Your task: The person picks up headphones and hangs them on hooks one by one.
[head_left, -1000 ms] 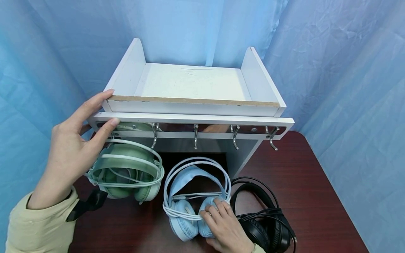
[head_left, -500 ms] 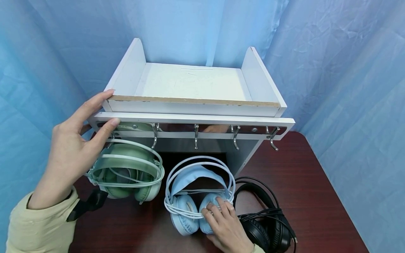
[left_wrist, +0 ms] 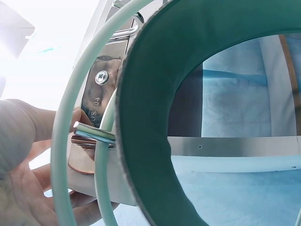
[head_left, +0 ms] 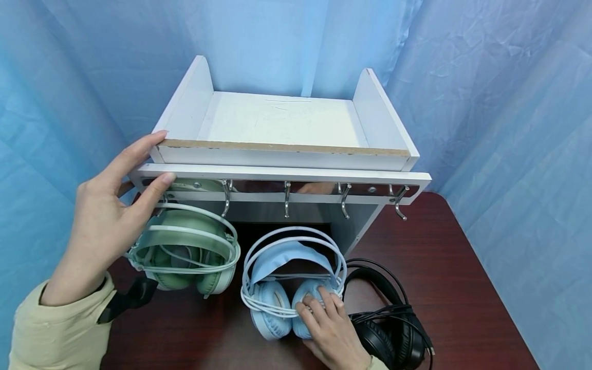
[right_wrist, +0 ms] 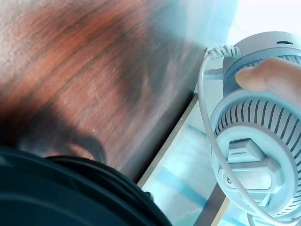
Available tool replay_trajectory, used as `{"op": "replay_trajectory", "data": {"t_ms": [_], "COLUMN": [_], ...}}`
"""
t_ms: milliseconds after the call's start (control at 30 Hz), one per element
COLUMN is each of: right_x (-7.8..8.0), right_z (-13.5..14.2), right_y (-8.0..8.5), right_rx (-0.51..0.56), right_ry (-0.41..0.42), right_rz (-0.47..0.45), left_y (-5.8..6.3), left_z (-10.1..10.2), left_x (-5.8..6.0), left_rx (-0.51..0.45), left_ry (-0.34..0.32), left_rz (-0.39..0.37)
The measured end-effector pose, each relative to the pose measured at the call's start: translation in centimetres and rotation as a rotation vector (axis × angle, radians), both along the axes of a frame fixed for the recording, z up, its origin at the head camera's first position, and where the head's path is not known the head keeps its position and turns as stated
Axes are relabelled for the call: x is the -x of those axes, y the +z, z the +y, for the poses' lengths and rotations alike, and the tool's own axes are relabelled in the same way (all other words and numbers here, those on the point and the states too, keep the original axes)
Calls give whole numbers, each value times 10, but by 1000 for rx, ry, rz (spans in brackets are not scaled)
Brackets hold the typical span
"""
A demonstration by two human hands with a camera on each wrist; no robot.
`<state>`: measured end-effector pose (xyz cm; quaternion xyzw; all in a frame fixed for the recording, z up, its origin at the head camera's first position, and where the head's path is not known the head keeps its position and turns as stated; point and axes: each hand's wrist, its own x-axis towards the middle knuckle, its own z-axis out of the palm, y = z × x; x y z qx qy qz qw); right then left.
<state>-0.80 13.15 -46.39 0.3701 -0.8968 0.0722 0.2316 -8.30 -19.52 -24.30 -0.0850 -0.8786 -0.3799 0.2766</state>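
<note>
My left hand point(head_left: 99, 221) grips the left end of the white shelf's front board point(head_left: 263, 173), thumb on its front face. Just below hang the green headphones point(head_left: 185, 221); in the left wrist view their pale cable point(left_wrist: 61, 141) loops over a metal hook point(left_wrist: 94, 133). With my right hand point(head_left: 330, 331) I hold the light blue headphones point(head_left: 273, 324) by the right ear cup, their headband upright below the middle hooks. White cable is wound round them. In the right wrist view, my thumb point(right_wrist: 263, 76) lies between the two cups.
Several metal hooks point(head_left: 287, 199) line the board. Black headphones point(head_left: 407, 341) with a bundled cable lie to the right of my right hand on the dark red-brown table point(head_left: 462, 288). Blue curtains point(head_left: 499, 128) stand behind and at both sides.
My right hand has lifted the blue headphones slightly up and to the right, tilting their headband toward the hooks. My left hand and the green headphones stay where they were.
</note>
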Motion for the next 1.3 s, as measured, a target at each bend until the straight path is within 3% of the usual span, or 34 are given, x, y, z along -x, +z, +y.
{"op": "replay_trajectory", "data": {"t_ms": [1000, 1300], "right_x": [1, 2], "right_z": [1, 1], "right_y": [19, 23], "right_rx": [85, 118], "right_ry": [-1, 22], "right_rz": [82, 165], "left_y": [-1, -1], "left_z": [-1, -1], "left_x": [1, 1], "left_rx": [0, -1], "left_ry": [-7, -7], "left_rz": [2, 1]}}
